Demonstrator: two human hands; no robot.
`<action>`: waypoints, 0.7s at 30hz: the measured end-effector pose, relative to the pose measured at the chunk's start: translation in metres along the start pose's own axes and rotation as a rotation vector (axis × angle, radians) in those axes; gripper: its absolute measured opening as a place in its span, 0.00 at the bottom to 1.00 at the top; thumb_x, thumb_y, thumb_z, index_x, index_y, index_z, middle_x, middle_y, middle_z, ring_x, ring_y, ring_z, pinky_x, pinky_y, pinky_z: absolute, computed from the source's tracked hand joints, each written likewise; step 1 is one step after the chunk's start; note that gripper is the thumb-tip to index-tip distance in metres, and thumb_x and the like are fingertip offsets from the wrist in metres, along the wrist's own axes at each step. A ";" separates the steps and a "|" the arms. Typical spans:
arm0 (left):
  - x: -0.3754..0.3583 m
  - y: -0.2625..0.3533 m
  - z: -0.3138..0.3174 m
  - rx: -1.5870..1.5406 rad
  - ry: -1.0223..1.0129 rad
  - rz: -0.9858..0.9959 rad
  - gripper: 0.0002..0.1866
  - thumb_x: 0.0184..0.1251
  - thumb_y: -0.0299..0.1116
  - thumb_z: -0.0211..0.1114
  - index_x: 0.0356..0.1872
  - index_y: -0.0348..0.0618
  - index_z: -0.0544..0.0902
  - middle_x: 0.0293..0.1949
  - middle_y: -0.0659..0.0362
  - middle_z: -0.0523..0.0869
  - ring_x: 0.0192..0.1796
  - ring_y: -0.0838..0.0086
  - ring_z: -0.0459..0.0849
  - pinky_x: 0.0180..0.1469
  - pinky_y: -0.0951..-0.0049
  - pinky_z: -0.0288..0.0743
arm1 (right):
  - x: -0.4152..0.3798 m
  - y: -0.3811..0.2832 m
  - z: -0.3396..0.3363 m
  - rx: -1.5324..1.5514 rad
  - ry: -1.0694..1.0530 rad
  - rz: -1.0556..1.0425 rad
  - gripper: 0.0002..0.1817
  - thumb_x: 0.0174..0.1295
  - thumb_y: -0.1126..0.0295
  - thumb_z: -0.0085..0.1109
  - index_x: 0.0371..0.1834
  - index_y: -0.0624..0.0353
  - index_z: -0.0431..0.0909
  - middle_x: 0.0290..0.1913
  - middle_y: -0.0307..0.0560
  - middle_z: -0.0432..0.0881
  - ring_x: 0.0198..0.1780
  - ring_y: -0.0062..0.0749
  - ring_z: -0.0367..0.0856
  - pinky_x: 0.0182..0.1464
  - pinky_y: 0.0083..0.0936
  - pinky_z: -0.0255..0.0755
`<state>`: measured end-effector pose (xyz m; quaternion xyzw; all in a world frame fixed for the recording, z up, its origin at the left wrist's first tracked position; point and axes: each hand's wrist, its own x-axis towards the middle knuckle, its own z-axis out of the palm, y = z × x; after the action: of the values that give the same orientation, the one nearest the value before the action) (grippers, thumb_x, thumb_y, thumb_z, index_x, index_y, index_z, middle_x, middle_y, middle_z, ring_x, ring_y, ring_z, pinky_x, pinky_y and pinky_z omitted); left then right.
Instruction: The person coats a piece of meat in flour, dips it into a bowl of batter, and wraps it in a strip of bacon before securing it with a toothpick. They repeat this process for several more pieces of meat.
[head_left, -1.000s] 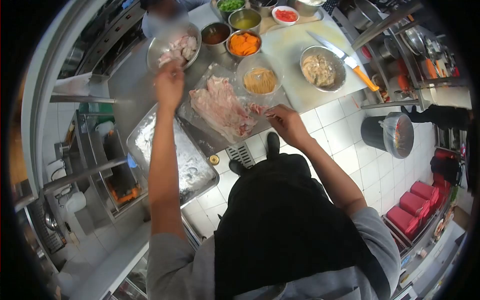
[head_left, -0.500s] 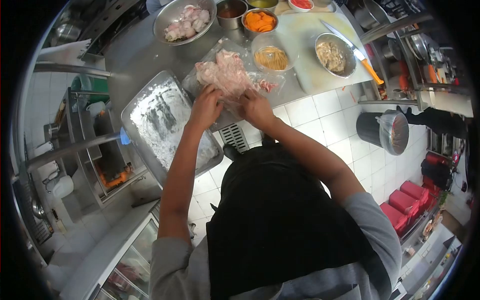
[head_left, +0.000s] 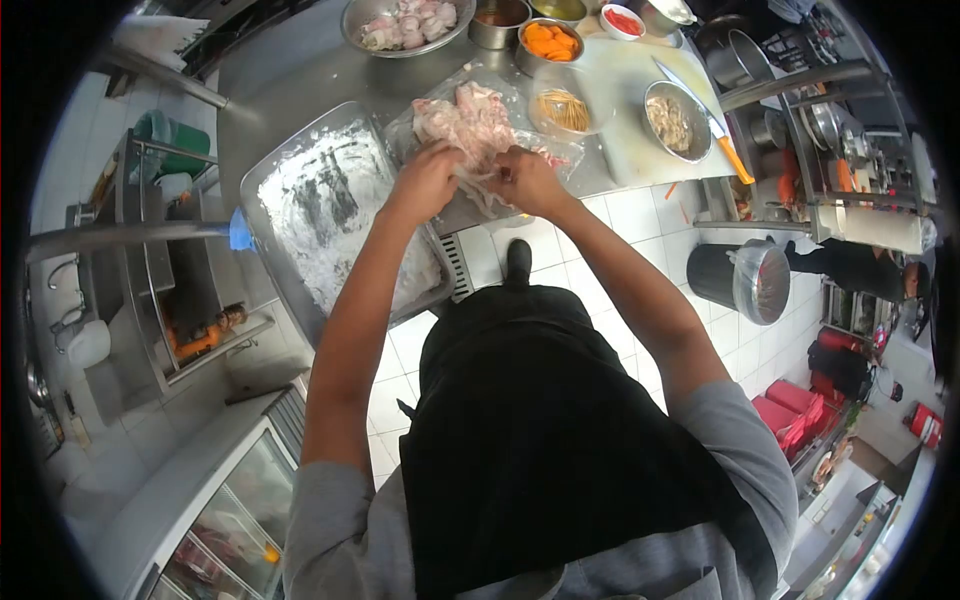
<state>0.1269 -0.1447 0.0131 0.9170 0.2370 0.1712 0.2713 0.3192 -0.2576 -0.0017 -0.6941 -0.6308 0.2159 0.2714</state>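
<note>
A flattened piece of pale pink raw meat [head_left: 467,125] lies on a clear plastic sheet [head_left: 403,132] on the steel table. My left hand [head_left: 427,180] has its fingers curled on the meat's near left edge. At the near right edge, my right hand [head_left: 528,182] is closed in a pinch. A loose, whitish flap [head_left: 482,192] hangs between both hands over the table's front edge; I cannot tell whether it is skin or plastic. Left of the meat is a metal tray [head_left: 440,292] coated with white powder. A tub of toothpicks [head_left: 563,110] stands beyond my right hand.
On the cutting board [head_left: 632,160] are a bowl of chopped filling [head_left: 670,122] and an orange-handled knife [head_left: 735,155]. At the back stand a bowl of raw meat pieces [head_left: 408,25] and a pot of orange slices [head_left: 550,42]. A lined bin [head_left: 757,282] stands on the floor at right.
The camera view has shifted, and the table contents appear higher and farther right. The meat's near edge is more gathered between my hands, and my right fingers pinch more tightly.
</note>
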 end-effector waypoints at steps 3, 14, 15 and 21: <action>0.006 0.008 0.014 0.079 -0.134 -0.054 0.11 0.55 0.21 0.66 0.41 0.35 0.82 0.48 0.52 0.80 0.58 0.55 0.79 0.59 0.59 0.76 | -0.001 -0.001 -0.005 0.024 0.002 -0.033 0.14 0.50 0.63 0.70 0.36 0.59 0.84 0.35 0.53 0.83 0.39 0.51 0.85 0.44 0.42 0.78; 0.017 0.007 0.024 0.177 -0.170 0.159 0.08 0.53 0.22 0.65 0.36 0.36 0.81 0.46 0.53 0.79 0.55 0.55 0.79 0.56 0.58 0.76 | -0.009 0.025 -0.001 0.092 0.072 -0.012 0.11 0.55 0.65 0.64 0.32 0.62 0.84 0.35 0.58 0.83 0.40 0.56 0.84 0.45 0.44 0.77; 0.018 0.006 0.023 0.138 -0.184 0.097 0.08 0.54 0.22 0.64 0.36 0.34 0.81 0.45 0.52 0.80 0.54 0.54 0.80 0.56 0.57 0.75 | -0.007 0.024 -0.001 0.089 0.090 -0.002 0.11 0.56 0.65 0.64 0.32 0.63 0.83 0.35 0.59 0.83 0.41 0.57 0.84 0.46 0.44 0.77; 0.030 -0.006 0.008 -0.136 -0.146 -0.075 0.06 0.57 0.24 0.63 0.35 0.36 0.83 0.41 0.48 0.83 0.48 0.52 0.83 0.51 0.58 0.76 | 0.003 0.026 -0.007 0.111 0.128 -0.027 0.12 0.56 0.65 0.64 0.36 0.62 0.83 0.37 0.61 0.83 0.40 0.57 0.84 0.45 0.44 0.77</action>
<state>0.1534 -0.1272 0.0087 0.8970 0.2389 0.1094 0.3555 0.3438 -0.2565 -0.0134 -0.6818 -0.6087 0.2019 0.3520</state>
